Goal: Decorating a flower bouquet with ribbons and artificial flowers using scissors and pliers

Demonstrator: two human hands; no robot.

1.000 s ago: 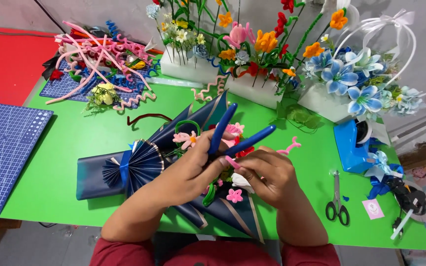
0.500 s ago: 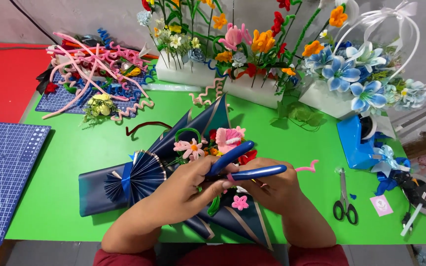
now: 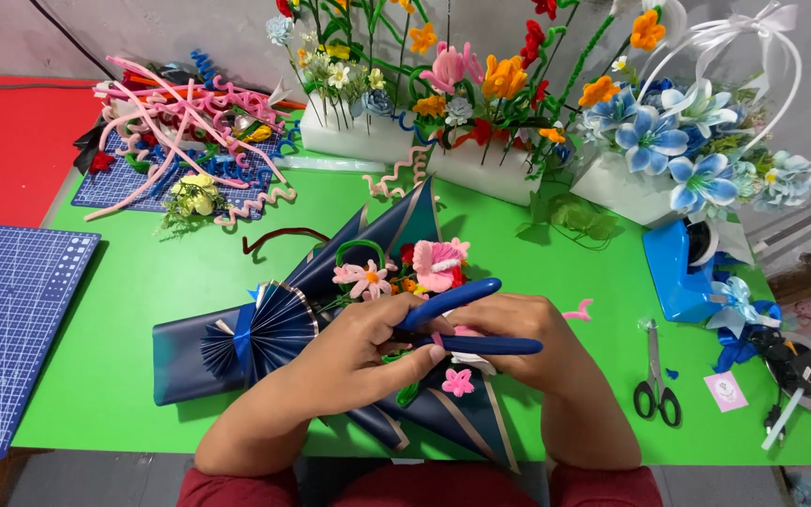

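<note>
A navy paper-wrapped bouquet [image 3: 237, 347] with a pleated fan and small pipe-cleaner flowers [image 3: 429, 266] lies on the green table [image 3: 143, 282]. My left hand [image 3: 359, 352] rests on the bouquet's middle and pinches stems and the jaw end of a blue-handled pliers tool [image 3: 462, 324]. Beside it, my right hand [image 3: 527, 343] grips the tool's two blue handles, which lie nearly level and point right. A small pink flower [image 3: 458, 382] sits on the wrap just below both hands.
White boxes of pipe-cleaner flowers [image 3: 481, 113] line the back. A heap of loose pipe cleaners [image 3: 190, 113] lies back left, and a blue cutting mat [image 3: 2, 319] sits at the left. On the right are scissors [image 3: 654, 380], a blue tape dispenser [image 3: 682, 272] and ribbon scraps [image 3: 753, 329].
The blue-handled tool has swung down from pointing up-right to lying nearly level. Both hands stay together on the bouquet's middle.
</note>
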